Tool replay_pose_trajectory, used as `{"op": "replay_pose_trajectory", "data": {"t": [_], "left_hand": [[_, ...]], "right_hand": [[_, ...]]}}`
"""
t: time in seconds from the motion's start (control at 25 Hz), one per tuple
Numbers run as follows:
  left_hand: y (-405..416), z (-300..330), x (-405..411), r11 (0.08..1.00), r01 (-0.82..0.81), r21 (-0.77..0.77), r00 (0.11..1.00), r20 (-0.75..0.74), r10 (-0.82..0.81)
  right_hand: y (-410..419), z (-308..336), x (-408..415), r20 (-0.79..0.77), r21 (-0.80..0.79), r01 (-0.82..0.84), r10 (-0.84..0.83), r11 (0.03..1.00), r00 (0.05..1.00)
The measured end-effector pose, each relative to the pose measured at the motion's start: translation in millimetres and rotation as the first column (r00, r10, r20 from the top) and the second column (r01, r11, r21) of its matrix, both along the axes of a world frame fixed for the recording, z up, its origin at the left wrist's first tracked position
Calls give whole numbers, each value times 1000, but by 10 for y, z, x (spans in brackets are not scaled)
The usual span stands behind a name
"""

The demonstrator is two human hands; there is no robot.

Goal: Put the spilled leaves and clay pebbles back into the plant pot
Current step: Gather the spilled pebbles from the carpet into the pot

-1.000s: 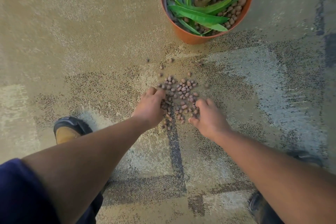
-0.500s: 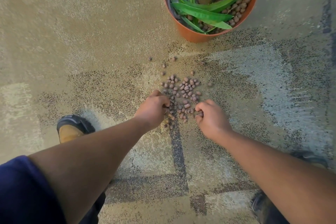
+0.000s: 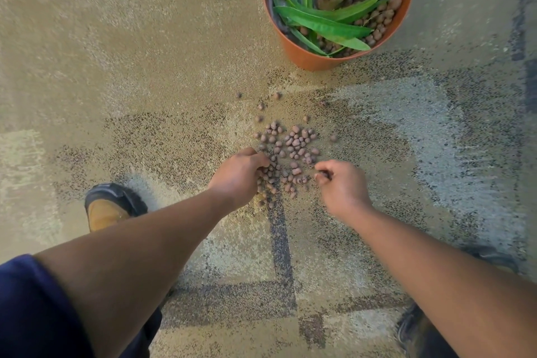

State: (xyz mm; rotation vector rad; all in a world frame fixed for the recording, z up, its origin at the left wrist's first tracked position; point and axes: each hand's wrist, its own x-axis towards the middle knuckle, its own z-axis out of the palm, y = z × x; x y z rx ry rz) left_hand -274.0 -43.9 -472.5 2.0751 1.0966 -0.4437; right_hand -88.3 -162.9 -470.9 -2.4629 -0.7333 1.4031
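An orange plant pot stands on the carpet at the top, holding green leaves and brown clay pebbles. A patch of spilled clay pebbles lies on the carpet below it, with a few strays further up. My left hand rests at the patch's left edge, fingers curled around several pebbles. My right hand is at the patch's lower right, fingers curled shut with a pebble or two pinched at the fingertips. No loose leaves show on the floor.
The floor is patterned tan and grey carpet. A tan and black shoe sits at the lower left, and another dark shoe shows at the lower right under my right arm.
Both hands went from open-fingered over the pebbles to curled shut on them. The view has drifted slightly, so the pot sits higher and further right.
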Motion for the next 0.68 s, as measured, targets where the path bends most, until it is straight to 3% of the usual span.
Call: {"op": "replay_pose_trajectory", "data": {"t": [0.2,0.32,0.52,0.68], "left_hand": [[26,44,45,999,5,-32,1000,-15,-6],[49,21,108,997,-66,-34,997,-52,64],[77,20,78,997,-43,-59,996,-79,39],[160,280,146,967,-236,-98,970,27,240]], "right_hand": [[58,82,70,-100,77,220,-212,973,972],[115,174,80,-128,102,271,-258,957,958],[187,338,64,-172,199,381,-351,903,921],[285,588,68,-198,280,479,-439,832,877]]}}
